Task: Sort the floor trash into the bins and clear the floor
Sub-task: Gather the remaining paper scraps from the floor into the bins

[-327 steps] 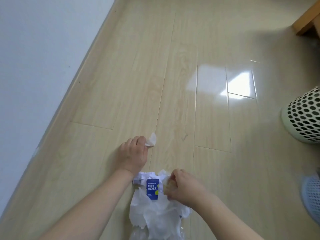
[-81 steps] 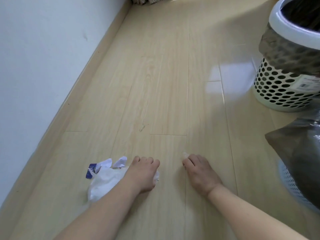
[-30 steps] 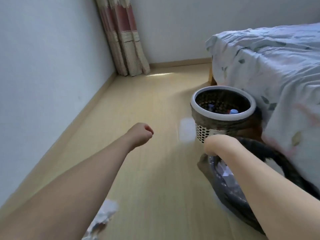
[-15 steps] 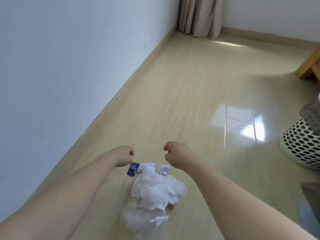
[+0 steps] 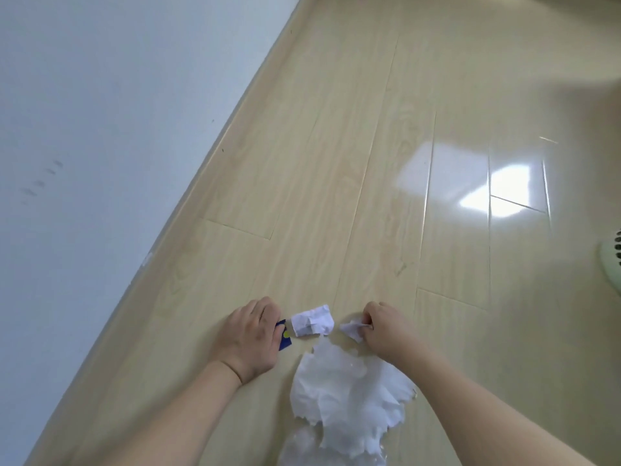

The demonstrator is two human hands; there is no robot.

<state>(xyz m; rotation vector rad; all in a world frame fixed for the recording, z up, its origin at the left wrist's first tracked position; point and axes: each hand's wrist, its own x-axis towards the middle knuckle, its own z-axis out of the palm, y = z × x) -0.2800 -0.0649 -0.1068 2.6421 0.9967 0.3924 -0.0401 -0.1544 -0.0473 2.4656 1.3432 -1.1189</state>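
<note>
Fingers (image 5: 367,326) of the right hand (image 5: 386,331) are curled and pinch a small paper scrap (image 5: 351,329) just off the floor (image 5: 336,163). Those of the left hand (image 5: 250,338) are bent down over a blue wrapper (image 5: 285,338), and seem to press or pinch its left end, though the knuckles hide the contact. Between the two hands lies a crumpled white paper piece (image 5: 312,321), touching the wrapper's right end. Nearer, a larger heap of torn white tissue (image 5: 349,398) spreads on the boards, with what looks like clear plastic (image 5: 302,449) at the bottom edge, cut off by the frame.

This looks like the gathering step: loose bits are being picked up beside the heap. Much trash remains, so the task is partway at best. The next move likely calls for lifting both pieces clear and carrying them right, where only a sliver of a perforated bin (image 5: 613,260) shows at the frame's edge. Which bin suits paper cannot be told; no bin opening is in view.
</note>
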